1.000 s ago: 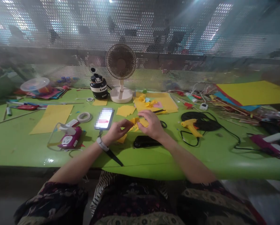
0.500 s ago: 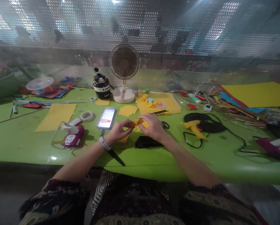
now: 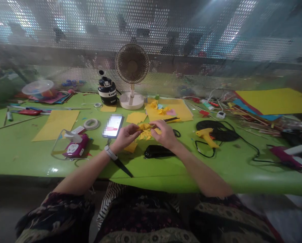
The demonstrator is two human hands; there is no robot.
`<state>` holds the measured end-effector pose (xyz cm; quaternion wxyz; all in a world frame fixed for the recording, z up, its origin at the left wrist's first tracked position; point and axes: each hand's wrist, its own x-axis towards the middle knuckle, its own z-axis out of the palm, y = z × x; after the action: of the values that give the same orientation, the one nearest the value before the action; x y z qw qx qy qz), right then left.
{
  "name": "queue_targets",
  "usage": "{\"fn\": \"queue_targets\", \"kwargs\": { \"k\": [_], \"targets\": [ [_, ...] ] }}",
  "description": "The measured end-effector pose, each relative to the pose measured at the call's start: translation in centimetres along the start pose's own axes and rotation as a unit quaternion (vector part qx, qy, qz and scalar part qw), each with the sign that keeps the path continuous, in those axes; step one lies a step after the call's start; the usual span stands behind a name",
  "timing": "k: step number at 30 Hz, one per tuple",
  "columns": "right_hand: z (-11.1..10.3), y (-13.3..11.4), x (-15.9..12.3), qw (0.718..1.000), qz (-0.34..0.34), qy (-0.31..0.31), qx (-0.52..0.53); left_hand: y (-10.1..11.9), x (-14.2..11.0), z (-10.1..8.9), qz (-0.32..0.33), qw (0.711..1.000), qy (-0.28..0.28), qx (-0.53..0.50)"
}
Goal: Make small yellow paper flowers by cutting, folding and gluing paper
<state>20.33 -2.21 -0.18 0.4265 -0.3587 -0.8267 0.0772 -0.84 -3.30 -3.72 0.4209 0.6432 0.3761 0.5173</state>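
A yellow paper flower [image 3: 144, 127] is pinched between my two hands, just above the green table. My left hand [image 3: 125, 135] grips its left side with thumb and fingertips, and my right hand [image 3: 165, 135] holds its right side the same way. Yellow paper scraps [image 3: 146, 135] lie right below it. Scissors [image 3: 171, 119] with yellow and black parts lie partly behind my right hand. A black case [image 3: 158, 152] rests in front of my hands. Farther back, two more yellow paper flowers [image 3: 154, 104] sit on a yellow sheet [image 3: 182, 109].
A lit phone [image 3: 113, 126] lies left of my hands, near a roll of tape [image 3: 91, 124] and a purple power strip [image 3: 76, 145]. A fan [image 3: 132, 64] and a bottle [image 3: 107, 91] stand behind. To the right are a yellow glue gun [image 3: 206, 135] and a coiled black cable [image 3: 216, 130].
My fingers have shifted around the paper flower, and more of it shows between my hands. The right hand's fingers have spread back slightly. The whole view has moved a little.
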Motion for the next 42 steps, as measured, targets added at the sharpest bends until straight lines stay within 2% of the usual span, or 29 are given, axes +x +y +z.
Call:
{"fn": "queue_targets", "kwargs": {
  "k": [4, 7, 13, 17, 21, 25, 31, 35, 39, 42],
  "targets": [
    [0.1, 0.1, 0.0, 1.000, -0.005, 0.007, -0.012, -0.2, 0.1, 0.0, -0.011, 1.000, 0.003, -0.028],
    [0.3, 0.3, 0.0, 1.000, -0.025, 0.013, -0.013, -0.4, 0.1, -0.2, 0.005, 1.000, -0.004, -0.006],
    [0.7, 0.4, -0.2, 0.999, -0.034, 0.008, -0.029, -0.9, 0.2, -0.4, 0.069, 0.994, 0.028, 0.081],
    [0.7, 0.4, -0.3, 0.999, -0.026, 0.000, -0.042, -0.9, 0.3, -0.5, 0.135, 0.977, 0.045, 0.156],
    [0.8, 0.5, -0.3, 0.998, -0.026, 0.004, -0.056, -0.6, 0.3, -0.5, 0.203, 0.953, 0.033, 0.221],
    [1.1, 0.9, -0.3, 0.999, -0.009, -0.003, -0.052, -0.7, 0.3, -0.4, 0.236, 0.938, 0.010, 0.255],
    [1.3, 0.7, -0.4, 0.999, -0.003, -0.034, -0.016, -1.0, 0.2, -0.5, 0.223, 0.936, -0.010, 0.273],
    [1.1, 0.5, -0.2, 1.000, 0.001, -0.026, 0.006, -1.0, 0.2, -0.6, 0.205, 0.941, -0.016, 0.269],
    [0.6, 0.8, 0.2, 0.997, 0.051, -0.006, 0.051, -0.6, 0.1, -0.6, 0.185, 0.949, -0.029, 0.252],
    [-0.2, 1.8, 0.9, 0.988, 0.119, 0.008, 0.095, -0.2, 0.2, -0.7, 0.192, 0.947, -0.020, 0.257]
  ]
}}
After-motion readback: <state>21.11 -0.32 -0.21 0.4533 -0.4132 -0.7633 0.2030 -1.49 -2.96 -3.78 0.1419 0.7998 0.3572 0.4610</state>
